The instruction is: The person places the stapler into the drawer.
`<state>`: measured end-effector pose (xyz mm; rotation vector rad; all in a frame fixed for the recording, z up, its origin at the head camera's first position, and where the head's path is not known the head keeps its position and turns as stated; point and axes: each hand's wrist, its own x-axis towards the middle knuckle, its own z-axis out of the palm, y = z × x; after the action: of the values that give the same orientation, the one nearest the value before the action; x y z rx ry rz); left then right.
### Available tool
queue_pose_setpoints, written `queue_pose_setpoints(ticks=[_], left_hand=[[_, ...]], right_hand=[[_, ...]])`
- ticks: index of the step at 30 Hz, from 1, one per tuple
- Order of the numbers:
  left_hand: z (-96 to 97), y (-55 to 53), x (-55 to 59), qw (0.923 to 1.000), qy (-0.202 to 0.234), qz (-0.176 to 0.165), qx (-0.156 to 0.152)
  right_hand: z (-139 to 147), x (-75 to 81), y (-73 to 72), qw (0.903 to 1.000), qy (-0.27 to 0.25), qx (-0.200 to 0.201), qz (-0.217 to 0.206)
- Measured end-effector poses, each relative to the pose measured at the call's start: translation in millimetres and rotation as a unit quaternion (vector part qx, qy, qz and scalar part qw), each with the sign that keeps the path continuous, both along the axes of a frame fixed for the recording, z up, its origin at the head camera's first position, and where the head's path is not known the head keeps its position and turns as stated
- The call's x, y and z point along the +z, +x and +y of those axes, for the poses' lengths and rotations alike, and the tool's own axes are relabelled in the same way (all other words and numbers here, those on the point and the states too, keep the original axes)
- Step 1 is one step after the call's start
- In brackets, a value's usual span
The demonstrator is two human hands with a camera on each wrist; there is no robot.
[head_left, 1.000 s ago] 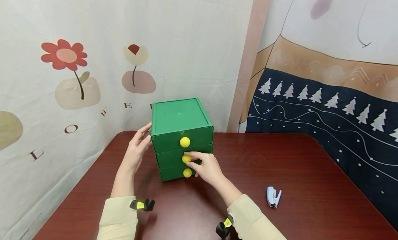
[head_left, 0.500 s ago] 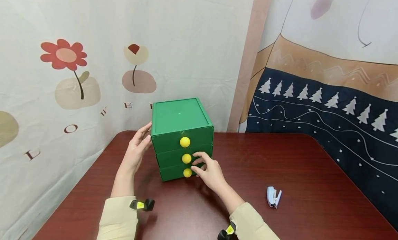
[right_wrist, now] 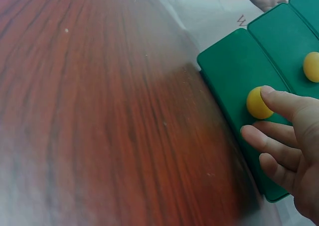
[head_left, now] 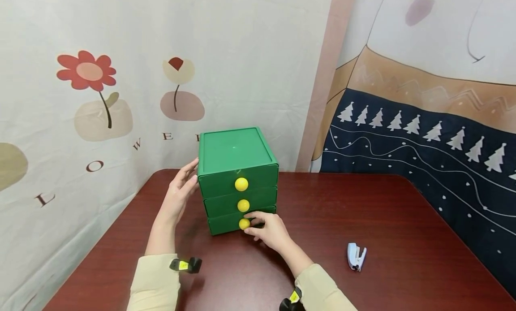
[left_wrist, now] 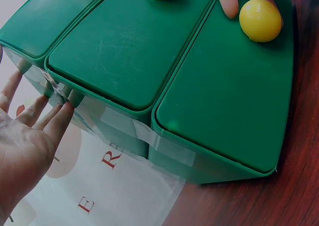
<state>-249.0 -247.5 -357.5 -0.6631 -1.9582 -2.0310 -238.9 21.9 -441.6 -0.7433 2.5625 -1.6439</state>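
Note:
A green chest of three drawers (head_left: pixel 238 152) stands on the table, each drawer front bearing a round yellow knob; all the drawers are pushed in. My right hand (head_left: pixel 269 232) is at the lowest front, its thumb and forefinger pinching the bottom knob (head_left: pixel 244 224) from either side. In the right wrist view the thumb lies on that knob (right_wrist: pixel 259 104) while the other fingers curve below. My left hand (head_left: pixel 179 192) rests its spread fingertips (left_wrist: pixel 62 119) against the chest's left side, steadying nothing else. The middle knob (head_left: pixel 243 205) and top knob (head_left: pixel 241 184) are untouched.
A light blue stapler (head_left: pixel 356 256) lies on the dark red wooden table (head_left: pixel 403 239), to the right of the chest. Behind the table hangs a printed cloth (head_left: pixel 250 69) with flowers and letters. Clear tape (left_wrist: pixel 144 131) runs along the chest's left side.
My right hand has let go of the middle knob, drawn back a little, and moved down to the bottom knob. The left hand stays at the chest's side.

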Motion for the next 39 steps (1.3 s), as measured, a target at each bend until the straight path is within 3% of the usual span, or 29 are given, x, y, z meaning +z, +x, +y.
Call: queue_pose_setpoints(ticks=[6, 12, 20, 27, 39], left_hand=[[0.2, -0.1, 0.6, 1.0, 0.001, -0.001, 0.005], [0.6, -0.1, 0.4, 1.0, 0.006, 0.0, 0.003], [-0.4, -1.1, -0.3, 1.0, 0.008, 0.003, -0.002], [-0.4, -1.2, -0.6, 1.0, 0.009, 0.003, -0.002], [0.9, -0.1, 0.4, 0.9999, 0.012, 0.001, 0.001]], right_hand=[[-7, -4.3, -2.7, 0.9994, -0.033, -0.006, -0.01], [-5, -4.6, 1.0, 0.9997, -0.02, -0.012, 0.001], [5, -0.1, 14.4, 0.9999, 0.013, 0.009, 0.006], [13, 4.0, 27.8, 0.9993, 0.009, 0.035, -0.007], [22, 8.2, 50.2, 0.9981, 0.035, 0.047, -0.02]])
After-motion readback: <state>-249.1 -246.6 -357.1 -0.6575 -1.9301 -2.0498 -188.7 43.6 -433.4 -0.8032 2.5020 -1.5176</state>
